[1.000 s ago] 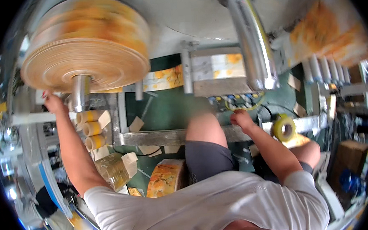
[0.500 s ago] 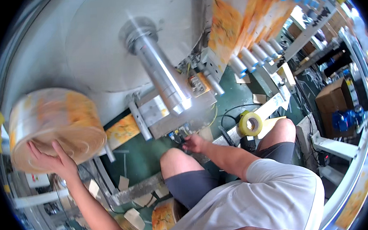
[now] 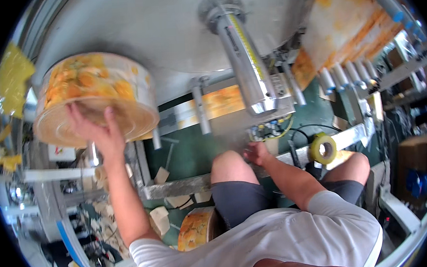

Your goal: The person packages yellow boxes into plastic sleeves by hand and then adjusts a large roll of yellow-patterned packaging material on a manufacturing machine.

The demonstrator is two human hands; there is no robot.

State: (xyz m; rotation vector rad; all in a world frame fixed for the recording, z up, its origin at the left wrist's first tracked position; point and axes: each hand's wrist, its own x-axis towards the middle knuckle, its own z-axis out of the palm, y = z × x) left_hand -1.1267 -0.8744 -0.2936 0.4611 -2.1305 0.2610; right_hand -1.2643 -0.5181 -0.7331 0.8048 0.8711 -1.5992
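Note:
My left hand [image 3: 98,130] lies flat against the front face of a large roll of printed film [image 3: 95,84], its fingers spread. Orange and yellow patterns on white cover the roll's outer side. Lower and to the right, my right hand [image 3: 257,153] hangs just below a small block of pneumatic fittings [image 3: 268,129] with tubes. Its fingers are loosely bent and apart, with nothing visible in them. A bare metal shaft [image 3: 249,65] sticks out of the machine panel above that hand.
Printed film [image 3: 346,27] runs over several rollers [image 3: 349,74] at the upper right. A roll of yellowish tape [image 3: 323,149] sits on the frame rail by my right knee. Another printed roll [image 3: 196,230] stands low beside my left leg, near cardboard scraps [image 3: 159,220].
The whole view has shifted, so the machine sits farther right. My right hand has come away from the fittings. The roll's print, blurred before, looks sharper; my left hand stays on its face.

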